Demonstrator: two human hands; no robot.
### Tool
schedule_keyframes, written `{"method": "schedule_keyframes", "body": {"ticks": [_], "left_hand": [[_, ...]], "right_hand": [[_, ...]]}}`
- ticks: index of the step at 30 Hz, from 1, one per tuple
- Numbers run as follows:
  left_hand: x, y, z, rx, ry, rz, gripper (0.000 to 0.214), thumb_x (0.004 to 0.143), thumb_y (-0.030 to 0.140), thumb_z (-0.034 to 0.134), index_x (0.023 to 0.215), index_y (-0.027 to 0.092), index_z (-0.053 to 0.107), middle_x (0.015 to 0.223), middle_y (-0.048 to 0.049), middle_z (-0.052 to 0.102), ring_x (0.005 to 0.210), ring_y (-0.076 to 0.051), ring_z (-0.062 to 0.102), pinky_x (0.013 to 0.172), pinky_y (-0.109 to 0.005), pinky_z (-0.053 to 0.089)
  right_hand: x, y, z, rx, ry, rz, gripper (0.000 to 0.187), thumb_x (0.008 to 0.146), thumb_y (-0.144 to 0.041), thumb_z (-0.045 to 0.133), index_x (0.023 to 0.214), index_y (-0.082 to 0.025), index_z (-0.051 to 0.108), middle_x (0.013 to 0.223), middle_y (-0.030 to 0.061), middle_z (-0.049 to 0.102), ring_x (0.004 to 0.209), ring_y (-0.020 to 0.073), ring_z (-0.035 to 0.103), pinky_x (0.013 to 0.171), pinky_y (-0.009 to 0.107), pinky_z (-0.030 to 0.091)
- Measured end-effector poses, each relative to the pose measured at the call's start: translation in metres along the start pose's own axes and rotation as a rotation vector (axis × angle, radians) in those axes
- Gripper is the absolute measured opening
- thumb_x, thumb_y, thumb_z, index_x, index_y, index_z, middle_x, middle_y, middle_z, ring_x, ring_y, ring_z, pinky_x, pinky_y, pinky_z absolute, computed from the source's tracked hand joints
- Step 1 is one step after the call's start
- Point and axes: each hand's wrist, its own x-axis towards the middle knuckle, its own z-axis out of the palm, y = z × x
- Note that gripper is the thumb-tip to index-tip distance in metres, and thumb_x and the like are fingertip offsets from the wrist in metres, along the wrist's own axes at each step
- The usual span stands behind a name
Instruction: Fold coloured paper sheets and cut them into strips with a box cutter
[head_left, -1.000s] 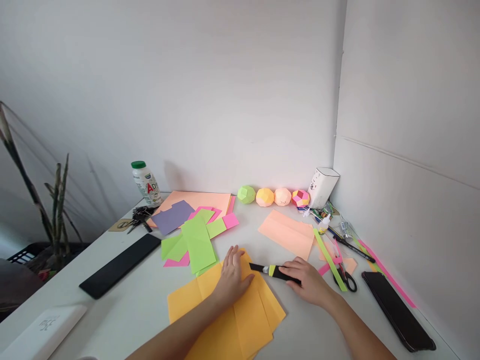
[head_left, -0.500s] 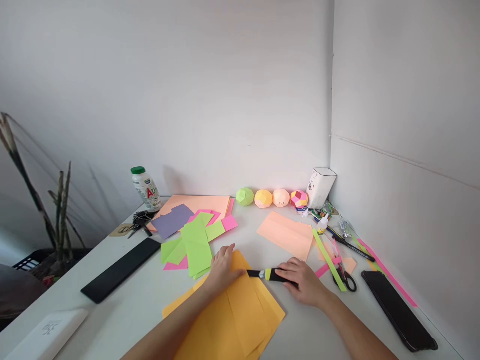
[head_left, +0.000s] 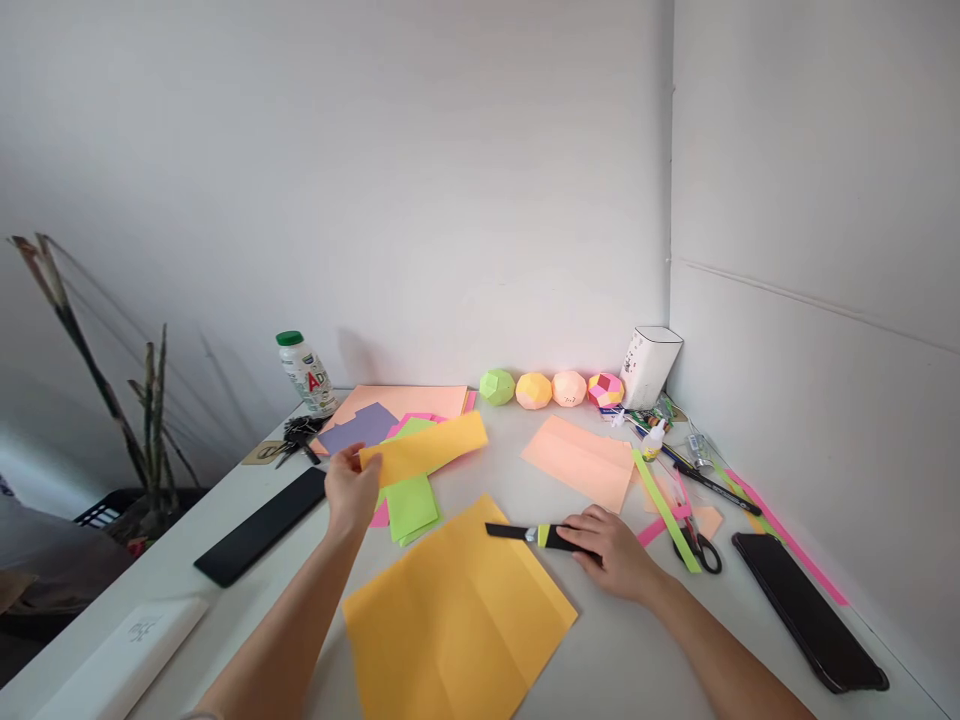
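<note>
My left hand [head_left: 354,490] pinches one end of a yellow-orange paper strip [head_left: 427,450], lifted over the pile of green paper pieces [head_left: 414,506]. My right hand [head_left: 609,548] is wrapped around the handle of a utility knife [head_left: 551,537]. Its dark blade points left, over the top corner of a large creased yellow-orange paper sheet [head_left: 457,610] lying flat on the table. The fold lines on the sheet show plainly.
Four paper balls would exceed naming; several paper balls [head_left: 534,391] line the wall beside a white box [head_left: 651,368]. Peach paper [head_left: 581,460], scissors [head_left: 701,553], a glue bottle [head_left: 654,441] and a black phone [head_left: 808,612] lie right. A white bottle [head_left: 307,375] and black slab [head_left: 262,525] are left.
My left hand has left the large sheet and moved left and away from me, lifting the yellow-orange strip. The knife stays in my right hand near the sheet's corner.
</note>
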Motion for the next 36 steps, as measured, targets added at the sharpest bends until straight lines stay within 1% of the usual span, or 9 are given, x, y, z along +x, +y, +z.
{"method": "schedule_keyframes", "body": {"ticks": [4, 8, 10, 12, 14, 16, 22, 31, 36], "left_hand": [[-0.001, -0.011, -0.002, 0.147, 0.104, -0.021, 0.057, 0.077, 0.027, 0.050, 0.126, 0.001, 0.039, 0.109, -0.0223, 0.055, 0.106, -0.034, 0.054, 0.083, -0.049, 0.046], [-0.020, -0.004, 0.009, 0.327, 0.107, 0.177, 0.063, 0.076, 0.029, 0.056, 0.132, 0.007, 0.038, 0.142, -0.0228, 0.028, 0.137, -0.038, 0.014, 0.108, -0.055, 0.017], [-0.036, 0.005, 0.012, 0.530, -0.097, 0.427, 0.058, 0.079, 0.036, 0.054, 0.129, 0.009, 0.044, 0.144, -0.0225, 0.027, 0.138, -0.038, 0.012, 0.108, -0.054, 0.017], [-0.058, 0.014, 0.011, 0.659, -0.530, 0.610, 0.058, 0.082, 0.044, 0.050, 0.133, 0.015, 0.044, 0.146, -0.0174, 0.032, 0.138, -0.034, 0.019, 0.108, -0.049, 0.023], [-0.086, 0.022, 0.010, 0.726, -1.010, 0.686, 0.080, 0.079, 0.057, 0.051, 0.145, 0.019, 0.027, 0.154, -0.0123, 0.017, 0.141, -0.033, 0.013, 0.108, -0.047, 0.026], [-0.113, 0.027, 0.012, 0.814, -1.192, 0.673, 0.096, 0.074, 0.061, 0.054, 0.149, 0.015, 0.015, 0.155, -0.0140, 0.001, 0.141, -0.035, -0.001, 0.110, -0.053, 0.016], [-0.143, 0.020, 0.033, 0.788, -1.161, 0.697, 0.096, 0.083, 0.073, 0.029, 0.149, 0.008, 0.005, 0.152, -0.0174, -0.008, 0.138, -0.036, -0.012, 0.110, -0.057, 0.003], [-0.130, -0.007, 0.051, 0.658, -0.876, 0.803, 0.110, 0.076, 0.079, 0.040, 0.149, 0.010, -0.004, 0.153, -0.0221, 0.004, 0.140, -0.039, 0.011, 0.109, -0.055, 0.016], [-0.129, -0.009, 0.052, 0.625, -0.860, 0.820, 0.107, 0.078, 0.076, 0.041, 0.148, 0.011, -0.008, 0.153, -0.0219, 0.004, 0.139, -0.039, 0.014, 0.108, -0.055, 0.018]], "right_hand": [[-0.001, 0.002, 0.002, -0.014, 0.016, -0.004, 0.034, 0.087, -0.019, 0.048, 0.117, -0.023, 0.063, 0.107, 0.0077, 0.068, 0.088, 0.0208, 0.056, 0.076, 0.038, 0.050], [-0.002, 0.007, 0.007, -0.039, 0.056, 0.033, 0.033, 0.088, -0.020, 0.047, 0.118, -0.022, 0.062, 0.107, 0.0083, 0.068, 0.090, 0.0214, 0.057, 0.077, 0.039, 0.052], [-0.003, 0.011, 0.008, -0.061, 0.090, 0.078, 0.034, 0.089, -0.020, 0.045, 0.119, -0.022, 0.061, 0.109, 0.0093, 0.067, 0.091, 0.0219, 0.058, 0.078, 0.040, 0.052], [-0.004, 0.014, 0.007, -0.088, 0.119, 0.137, 0.036, 0.090, -0.019, 0.043, 0.121, -0.022, 0.060, 0.109, 0.0098, 0.067, 0.094, 0.0229, 0.058, 0.079, 0.040, 0.053], [-0.006, 0.014, 0.004, -0.115, 0.126, 0.192, 0.037, 0.089, -0.019, 0.042, 0.122, -0.021, 0.060, 0.108, 0.0097, 0.067, 0.096, 0.0238, 0.058, 0.078, 0.040, 0.053], [-0.007, 0.013, 0.000, -0.136, 0.106, 0.229, 0.037, 0.088, -0.018, 0.044, 0.121, -0.021, 0.061, 0.106, 0.0091, 0.068, 0.096, 0.0241, 0.058, 0.077, 0.039, 0.054], [-0.009, 0.006, -0.007, -0.152, 0.003, 0.242, 0.038, 0.081, -0.015, 0.049, 0.115, -0.020, 0.064, 0.103, 0.0078, 0.070, 0.093, 0.0236, 0.060, 0.074, 0.037, 0.055], [-0.007, 0.001, -0.008, -0.052, -0.045, 0.222, 0.035, 0.083, -0.017, 0.051, 0.115, -0.020, 0.065, 0.107, 0.0055, 0.070, 0.092, 0.0208, 0.061, 0.077, 0.034, 0.055], [-0.007, -0.001, -0.010, -0.023, -0.046, 0.261, 0.035, 0.085, -0.019, 0.049, 0.116, -0.022, 0.064, 0.106, 0.0065, 0.070, 0.092, 0.0217, 0.062, 0.076, 0.035, 0.055]]}}
